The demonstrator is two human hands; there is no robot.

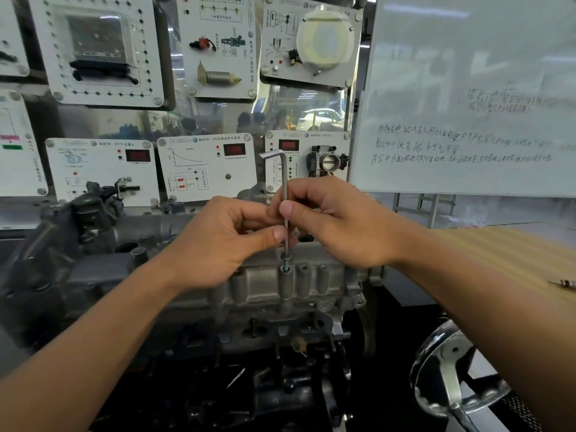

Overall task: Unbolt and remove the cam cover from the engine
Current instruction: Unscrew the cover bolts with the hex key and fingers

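A grey metal cam cover (311, 275) tops the engine (237, 307) in the middle of the view. An L-shaped hex key (284, 182) stands upright, its tip in a bolt (285, 264) that rises partly out of a boss on the cover's near edge. My left hand (224, 241) pinches the key's lower shaft with thumb and fingers. Higher up, my right hand (336, 222) pinches the shaft just below the bend. The key's short arm points left.
Training panels with sensors and a throttle body (327, 162) hang on the wall behind the engine. A whiteboard (467, 98) stands at the right. A chrome handwheel (452, 375) sits low right, beside a wooden bench top (511, 254) with a tool tip at its edge.
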